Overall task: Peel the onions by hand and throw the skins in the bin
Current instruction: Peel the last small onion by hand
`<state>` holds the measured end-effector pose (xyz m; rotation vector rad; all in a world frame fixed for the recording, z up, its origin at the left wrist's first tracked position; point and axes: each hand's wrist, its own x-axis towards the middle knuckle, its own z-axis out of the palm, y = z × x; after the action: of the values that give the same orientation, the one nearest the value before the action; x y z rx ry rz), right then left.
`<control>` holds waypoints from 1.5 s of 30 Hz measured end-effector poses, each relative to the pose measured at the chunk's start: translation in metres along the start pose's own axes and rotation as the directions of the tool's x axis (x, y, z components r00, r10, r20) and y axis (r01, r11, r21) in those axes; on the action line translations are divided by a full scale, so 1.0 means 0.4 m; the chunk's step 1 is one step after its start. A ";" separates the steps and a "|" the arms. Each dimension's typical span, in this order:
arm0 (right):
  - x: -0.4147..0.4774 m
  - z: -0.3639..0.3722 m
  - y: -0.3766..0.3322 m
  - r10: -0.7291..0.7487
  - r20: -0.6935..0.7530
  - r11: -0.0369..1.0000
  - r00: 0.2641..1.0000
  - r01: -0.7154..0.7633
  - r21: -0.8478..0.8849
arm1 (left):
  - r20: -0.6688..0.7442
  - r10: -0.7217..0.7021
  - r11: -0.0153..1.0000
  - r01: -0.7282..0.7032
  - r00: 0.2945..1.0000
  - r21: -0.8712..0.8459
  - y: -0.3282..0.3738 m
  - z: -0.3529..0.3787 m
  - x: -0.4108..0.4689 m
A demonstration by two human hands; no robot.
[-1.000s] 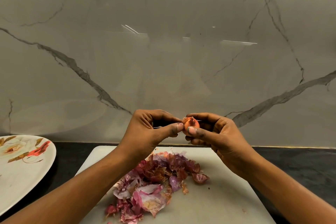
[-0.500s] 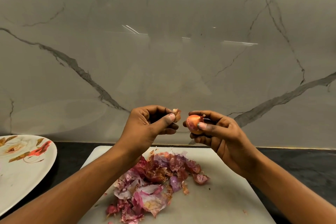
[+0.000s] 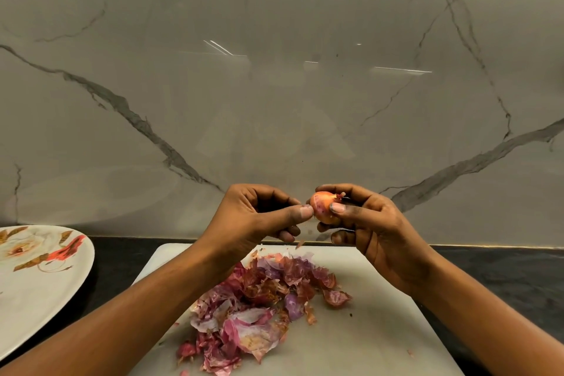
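Note:
A small orange-pink onion [image 3: 323, 204], partly skinned and with a dry tip at its right end, is held above the white cutting board [image 3: 372, 333]. My right hand [image 3: 374, 227] grips it between thumb and curled fingers. My left hand [image 3: 254, 217] pinches at the onion's left side with thumb and forefinger. A heap of pink and purple onion skins [image 3: 259, 308] lies on the board below both hands. One small skin flake [image 3: 300, 243] hangs in the air just under my hands. No bin is in view.
A white plate with a red and gold flower print [image 3: 36, 281] sits at the left on the dark countertop [image 3: 503, 272]. A grey-veined marble wall [image 3: 274, 85] rises right behind the board.
My left hand pulled a bit of skin away from the onion to the left, then came back to the onion's left side. The flake is dropping. My right hand turned the onion slightly.

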<state>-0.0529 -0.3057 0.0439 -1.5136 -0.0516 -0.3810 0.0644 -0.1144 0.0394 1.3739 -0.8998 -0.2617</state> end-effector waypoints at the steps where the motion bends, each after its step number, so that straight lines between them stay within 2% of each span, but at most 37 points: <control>1: -0.001 0.000 -0.001 0.003 0.007 1.000 1.000 -0.003 -0.010 | 0.005 -0.010 1.000 0.010 1.000 -0.003 0.002 0.002 -0.001; 5: -0.007 0.001 0.001 0.009 0.053 1.000 0.999 -0.009 -0.004 | 0.018 -0.050 0.999 0.050 0.999 -0.005 0.003 0.005 -0.003; 9: -0.011 -0.003 -0.002 -0.003 0.075 1.000 0.997 0.003 -0.008 | 0.037 -0.090 0.993 0.092 0.995 -0.079 0.003 0.002 -0.004; 16: -0.009 -0.008 0.000 -0.017 0.080 1.000 0.997 0.015 0.025 | 0.039 -0.045 0.989 0.050 0.998 -0.136 0.007 -0.003 -0.005; 25: -0.005 -0.002 0.009 -0.076 0.016 0.993 0.997 0.077 -0.084 | -0.009 0.009 0.999 -0.010 1.000 -0.030 0.002 0.001 -0.003; 45: -0.004 -0.006 0.016 -0.108 0.022 0.986 0.994 0.110 -0.124 | -0.025 0.021 0.999 -0.023 0.999 -0.045 0.000 -0.003 -0.002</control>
<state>-0.0532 -0.3078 0.0370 -1.6416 -0.1250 -0.4679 0.0645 -0.1131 0.0390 1.3217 -0.8833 -0.2470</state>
